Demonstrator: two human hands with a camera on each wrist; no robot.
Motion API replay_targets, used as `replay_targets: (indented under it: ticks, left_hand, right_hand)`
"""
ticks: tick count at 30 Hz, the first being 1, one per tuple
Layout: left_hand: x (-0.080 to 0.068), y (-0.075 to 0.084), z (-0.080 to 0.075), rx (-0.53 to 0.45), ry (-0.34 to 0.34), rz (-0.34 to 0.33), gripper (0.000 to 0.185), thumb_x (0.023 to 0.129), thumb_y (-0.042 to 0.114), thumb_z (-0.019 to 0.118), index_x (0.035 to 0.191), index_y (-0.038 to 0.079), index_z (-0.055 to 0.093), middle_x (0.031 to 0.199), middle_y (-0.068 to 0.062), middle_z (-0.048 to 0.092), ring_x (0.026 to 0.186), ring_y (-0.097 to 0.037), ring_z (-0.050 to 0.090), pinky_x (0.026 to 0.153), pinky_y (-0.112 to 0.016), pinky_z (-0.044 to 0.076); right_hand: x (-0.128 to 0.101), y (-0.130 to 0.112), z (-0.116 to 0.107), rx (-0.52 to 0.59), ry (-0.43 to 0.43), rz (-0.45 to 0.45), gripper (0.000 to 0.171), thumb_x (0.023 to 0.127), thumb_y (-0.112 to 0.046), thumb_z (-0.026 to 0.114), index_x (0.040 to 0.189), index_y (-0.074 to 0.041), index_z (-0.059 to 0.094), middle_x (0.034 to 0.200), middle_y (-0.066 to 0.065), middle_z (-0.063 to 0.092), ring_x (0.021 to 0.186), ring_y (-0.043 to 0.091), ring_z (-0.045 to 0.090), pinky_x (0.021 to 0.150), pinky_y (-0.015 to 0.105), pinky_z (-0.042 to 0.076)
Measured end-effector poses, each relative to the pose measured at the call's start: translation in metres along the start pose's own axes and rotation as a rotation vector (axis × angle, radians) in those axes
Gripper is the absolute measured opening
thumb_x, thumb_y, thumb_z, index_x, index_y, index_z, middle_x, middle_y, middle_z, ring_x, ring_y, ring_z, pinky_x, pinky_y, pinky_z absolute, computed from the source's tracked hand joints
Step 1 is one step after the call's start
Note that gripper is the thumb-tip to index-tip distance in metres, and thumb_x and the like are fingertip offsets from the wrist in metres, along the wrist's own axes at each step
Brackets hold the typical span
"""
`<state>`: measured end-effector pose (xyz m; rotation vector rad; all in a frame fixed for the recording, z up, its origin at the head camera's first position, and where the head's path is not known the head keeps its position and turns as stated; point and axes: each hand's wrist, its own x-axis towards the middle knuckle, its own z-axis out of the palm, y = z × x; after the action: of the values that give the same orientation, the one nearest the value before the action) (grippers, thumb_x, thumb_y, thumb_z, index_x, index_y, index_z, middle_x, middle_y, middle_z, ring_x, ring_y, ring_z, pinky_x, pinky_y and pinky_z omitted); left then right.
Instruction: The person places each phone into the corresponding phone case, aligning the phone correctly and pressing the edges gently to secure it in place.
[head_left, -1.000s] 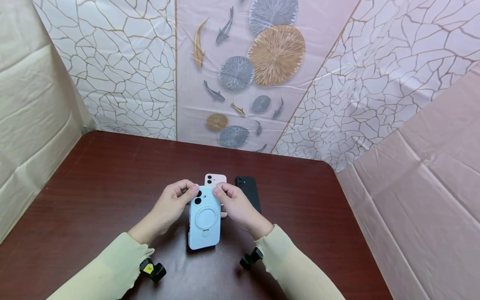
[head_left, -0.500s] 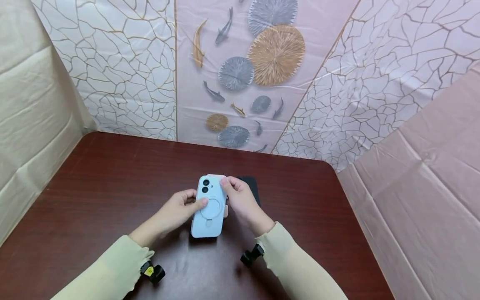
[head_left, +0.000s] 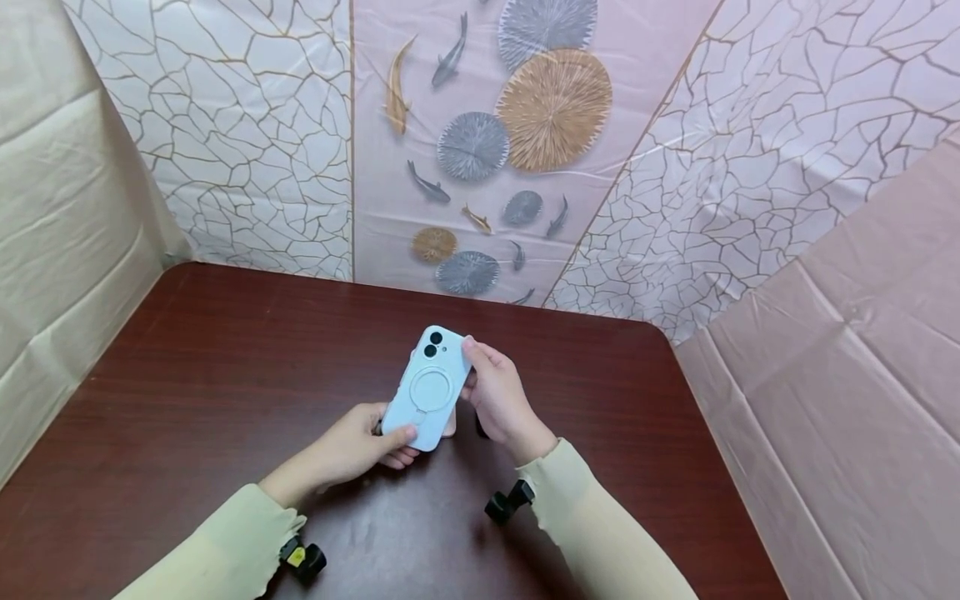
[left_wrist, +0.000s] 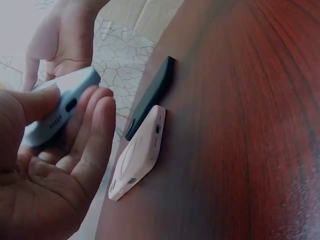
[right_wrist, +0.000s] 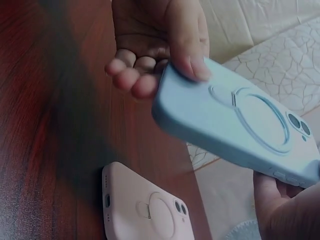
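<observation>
A light blue phone case point(head_left: 430, 388) with a ring stand on its back is held tilted above the dark red table point(head_left: 225, 358). My left hand point(head_left: 396, 439) pinches its near bottom corner, thumb on the back. My right hand point(head_left: 476, 375) grips its far right edge near the camera holes. In the left wrist view a pink phone case point(left_wrist: 140, 155) and a black phone case point(left_wrist: 152, 97) lie side by side on the table under the blue case point(left_wrist: 57, 114). The right wrist view shows the blue case point(right_wrist: 240, 125) over the pink case point(right_wrist: 145, 210). In the head view both lower cases are almost hidden.
Patterned sheets with cracks, fish and round leaves form the back wall point(head_left: 480, 150). Plain sheets close the left and right sides. The table's right edge point(head_left: 720, 467) runs close by. Black camera mounts sit on my left wrist point(head_left: 303, 560) and my right wrist point(head_left: 506, 504).
The blue case has gone up and away from me and now tilts to the right. My left hand slid from its top corner down to its bottom corner.
</observation>
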<state>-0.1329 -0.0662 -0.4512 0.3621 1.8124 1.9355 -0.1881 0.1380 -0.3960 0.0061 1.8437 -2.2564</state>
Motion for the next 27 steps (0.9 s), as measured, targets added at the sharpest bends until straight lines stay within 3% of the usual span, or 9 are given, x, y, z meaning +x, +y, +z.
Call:
replay_targets:
  ticks: [3,7,12,16,19,24,27]
  left_hand:
    - [-0.002,0.001,0.001,0.084,-0.044,0.050,0.025,0.095,0.014,0.063,0.103,-0.010,0.060,0.085,-0.023,0.069,0.079,-0.041,0.067,0.071,-0.050,0.055]
    - [-0.006,0.003,0.002,0.175,-0.084,0.082,0.021,0.095,0.014,0.064,0.101,-0.006,0.061,0.082,-0.016,0.070,0.075,-0.037,0.067,0.067,-0.049,0.055]
    - [-0.009,0.003,0.003,0.183,-0.090,0.089,0.021,0.094,0.014,0.065,0.103,-0.005,0.061,0.082,-0.013,0.070,0.076,-0.036,0.068,0.068,-0.049,0.055]
    - [-0.006,0.001,0.004,0.177,-0.091,0.113,0.023,0.094,0.016,0.065,0.104,-0.005,0.063,0.084,-0.012,0.071,0.075,-0.031,0.069,0.069,-0.047,0.056]
    - [-0.003,0.002,0.001,0.155,-0.034,0.144,0.024,0.094,0.016,0.064,0.107,-0.005,0.062,0.092,-0.012,0.070,0.081,-0.025,0.069,0.071,-0.040,0.057]
    - [0.000,0.009,-0.006,0.129,0.132,0.189,0.021,0.093,0.012,0.066,0.107,-0.003,0.061,0.097,-0.013,0.067,0.087,-0.020,0.067,0.073,-0.030,0.055]
    - [0.000,0.012,-0.007,0.105,0.166,0.184,0.020,0.093,0.011,0.065,0.105,-0.004,0.060,0.095,-0.015,0.066,0.086,-0.021,0.067,0.072,-0.031,0.056]
  right_hand:
    - [0.002,0.001,-0.003,0.002,-0.029,0.044,0.053,0.098,-0.045,0.053,0.121,0.002,0.060,0.102,0.010,0.066,0.088,0.015,0.064,0.074,0.030,0.052]
    - [0.001,0.000,-0.003,-0.037,-0.059,0.067,0.060,0.094,-0.052,0.056,0.122,0.001,0.062,0.110,0.010,0.064,0.100,0.016,0.062,0.084,0.030,0.051]
    - [0.001,-0.001,-0.001,-0.109,-0.072,0.029,0.062,0.092,-0.053,0.058,0.116,0.003,0.065,0.112,0.014,0.064,0.109,0.019,0.059,0.091,0.031,0.048]
    - [0.002,-0.002,-0.002,-0.122,-0.067,0.056,0.061,0.093,-0.054,0.056,0.119,0.001,0.064,0.111,0.013,0.064,0.109,0.018,0.059,0.091,0.031,0.048]
    - [0.004,-0.002,-0.001,-0.145,-0.071,0.069,0.063,0.092,-0.055,0.056,0.120,0.001,0.063,0.108,0.012,0.065,0.105,0.018,0.061,0.088,0.032,0.050]
    - [0.004,-0.001,0.002,-0.187,-0.086,0.080,0.062,0.092,-0.056,0.055,0.122,-0.002,0.064,0.109,0.011,0.068,0.102,0.019,0.063,0.086,0.034,0.052]
    - [0.003,0.000,0.002,-0.154,-0.109,0.104,0.062,0.093,-0.055,0.053,0.128,-0.005,0.060,0.119,0.011,0.065,0.109,0.020,0.061,0.091,0.035,0.049]
